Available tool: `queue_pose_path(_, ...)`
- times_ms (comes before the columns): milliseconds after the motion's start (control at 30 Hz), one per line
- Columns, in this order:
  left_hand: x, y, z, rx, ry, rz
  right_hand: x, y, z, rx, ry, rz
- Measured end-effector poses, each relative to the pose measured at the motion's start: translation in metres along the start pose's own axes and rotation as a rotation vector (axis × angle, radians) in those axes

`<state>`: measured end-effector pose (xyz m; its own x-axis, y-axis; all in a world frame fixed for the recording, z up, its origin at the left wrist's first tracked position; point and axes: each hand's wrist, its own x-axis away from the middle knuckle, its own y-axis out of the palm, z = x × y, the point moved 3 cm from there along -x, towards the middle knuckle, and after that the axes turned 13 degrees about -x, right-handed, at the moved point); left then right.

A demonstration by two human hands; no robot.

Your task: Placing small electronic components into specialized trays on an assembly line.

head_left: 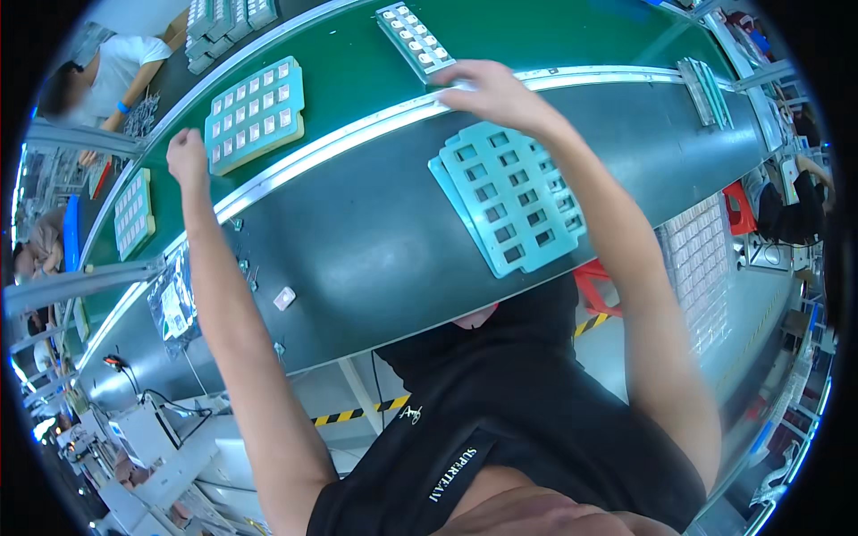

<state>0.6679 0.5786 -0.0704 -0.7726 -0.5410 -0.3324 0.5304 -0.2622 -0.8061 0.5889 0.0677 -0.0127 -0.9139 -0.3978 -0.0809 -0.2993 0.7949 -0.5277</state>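
My left hand (pixel 187 159) is raised beside the left edge of a pale green foam tray (pixel 254 109) on the green conveyor. Its fingers are curled closed, and what they may hold is hidden. Rows of small, whitish square pieces fill that tray. My right hand (pixel 492 91) reaches to the near end of a narrow tray (pixel 413 37) with round white pieces in two rows. Its thumb and fingers curl around a pale patch that I cannot make out. Below the right hand, stacked turquoise trays (pixel 511 204) with square holes lie on the dark worktop.
A metal rail (pixel 357 136) divides the conveyor (pixel 344 67) from the worktop (pixel 357 241). A small whitish square piece (pixel 284 297) and a plastic bag (pixel 172 304) lie on the left. Another filled tray (pixel 133 214) sits farther left. A person (pixel 121 76) works across the conveyor.
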Motion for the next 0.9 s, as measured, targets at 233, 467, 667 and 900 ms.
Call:
queue_pose_path(233,0.271,-0.063,0.185,0.41,0.148,-0.733,0.194,-0.083,0.054,0.281,0.329,0.389)
queue_pose_path(467,0.396,-0.048,0.209,0.253,0.16,-0.682,0.209,-0.044,0.042,0.248,0.322,0.309)
queue_pose_path(667,0.406,-0.066,0.205,0.279,0.148,-0.507,0.2,-0.017,0.025,0.31,0.326,0.249)
queue_pose_path(900,0.394,-0.09,0.153,0.184,0.083,-0.287,0.166,0.04,0.001,0.229,0.261,0.161)
